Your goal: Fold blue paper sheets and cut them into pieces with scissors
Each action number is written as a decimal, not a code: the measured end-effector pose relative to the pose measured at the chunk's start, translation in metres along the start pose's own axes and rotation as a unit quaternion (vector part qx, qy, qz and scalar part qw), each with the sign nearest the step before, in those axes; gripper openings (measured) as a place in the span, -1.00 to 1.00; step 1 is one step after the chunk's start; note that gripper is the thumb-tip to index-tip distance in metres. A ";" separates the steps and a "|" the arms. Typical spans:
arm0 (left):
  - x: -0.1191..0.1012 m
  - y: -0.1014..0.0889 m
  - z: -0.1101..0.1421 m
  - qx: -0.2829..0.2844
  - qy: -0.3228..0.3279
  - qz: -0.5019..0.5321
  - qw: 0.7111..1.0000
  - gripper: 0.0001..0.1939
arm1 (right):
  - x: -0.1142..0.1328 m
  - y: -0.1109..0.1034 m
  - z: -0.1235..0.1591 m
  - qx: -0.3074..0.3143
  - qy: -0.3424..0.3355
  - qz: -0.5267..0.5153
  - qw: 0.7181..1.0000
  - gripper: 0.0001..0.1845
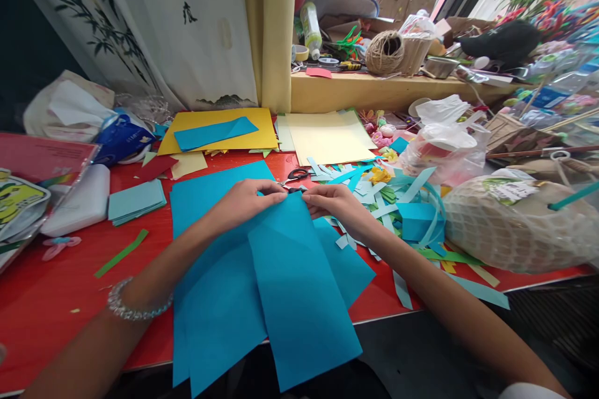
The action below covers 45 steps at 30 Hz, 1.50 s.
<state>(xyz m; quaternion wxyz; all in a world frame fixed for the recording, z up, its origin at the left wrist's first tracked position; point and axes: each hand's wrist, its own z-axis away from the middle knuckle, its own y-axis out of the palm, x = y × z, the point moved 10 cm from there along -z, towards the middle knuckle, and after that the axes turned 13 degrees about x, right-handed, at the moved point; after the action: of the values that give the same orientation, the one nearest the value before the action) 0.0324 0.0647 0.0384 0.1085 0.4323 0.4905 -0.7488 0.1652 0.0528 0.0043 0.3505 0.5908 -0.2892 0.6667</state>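
A long blue sheet of paper (306,299) slants toward me over the table's front edge. At its far end, the left corner is pinched between thumb and fingers of my left hand (248,201), which wears a beaded bracelet at the wrist. My right hand (334,202) pinches the same far end a little to the right. Under this sheet lie larger blue sheets (210,318), partly covered by it and by my left arm. Just beyond my fingertips are black-handled scissors (299,174), their blades partly hidden.
Loose paper strips (386,206) are heaped right of my hands, beside a netted bundle (515,218). Light blue paper pieces (136,201) and a green strip (122,252) lie left. Yellow sheets (219,121) and cream sheets (327,134) rest behind. Craft supplies crowd the windowsill (346,90).
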 end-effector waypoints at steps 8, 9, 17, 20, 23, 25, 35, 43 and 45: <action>-0.031 0.006 -0.028 0.038 0.059 -0.039 0.997 -0.77 | 0.006 -0.001 0.002 -0.023 -0.017 0.033 0.999 -0.78; -0.033 0.006 -0.029 0.037 0.065 -0.042 0.996 -0.78 | 0.006 -0.003 0.003 -0.031 -0.013 0.030 0.999 -0.77; -0.040 0.004 -0.022 -0.033 0.087 -0.083 0.992 -0.77 | -0.001 -0.007 0.006 -0.071 0.016 -0.004 0.997 -0.76; -0.041 0.001 -0.020 -0.045 0.097 -0.088 0.990 -0.77 | -0.004 -0.007 0.006 -0.078 0.020 -0.010 0.997 -0.74; -0.039 -0.017 -0.015 -0.088 0.090 -0.085 0.988 -0.78 | -0.009 -0.005 0.005 -0.070 0.017 -0.015 0.997 -0.75; -0.032 -0.033 -0.012 -0.117 0.074 -0.068 0.988 -0.76 | -0.013 -0.001 0.003 -0.061 0.020 -0.023 0.998 -0.76; -0.027 0.010 -0.019 0.026 0.067 -0.075 0.995 -0.72 | -0.006 0.001 0.003 -0.061 -0.017 -0.003 0.998 -0.75; -0.032 -0.004 -0.009 -0.092 0.065 -0.127 0.986 -0.73 | -0.016 0.004 0.001 -0.068 -0.010 -0.014 0.998 -0.78; -0.030 -0.009 -0.007 -0.104 0.063 -0.114 0.986 -0.73 | -0.017 0.004 0.001 -0.073 -0.009 -0.011 0.997 -0.76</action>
<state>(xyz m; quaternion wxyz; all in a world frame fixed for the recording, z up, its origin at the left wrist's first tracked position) 0.0490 0.0670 0.0658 0.0356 0.4064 0.6177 -0.6724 0.1634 0.0469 -0.0120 0.3978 0.5724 -0.3336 0.6346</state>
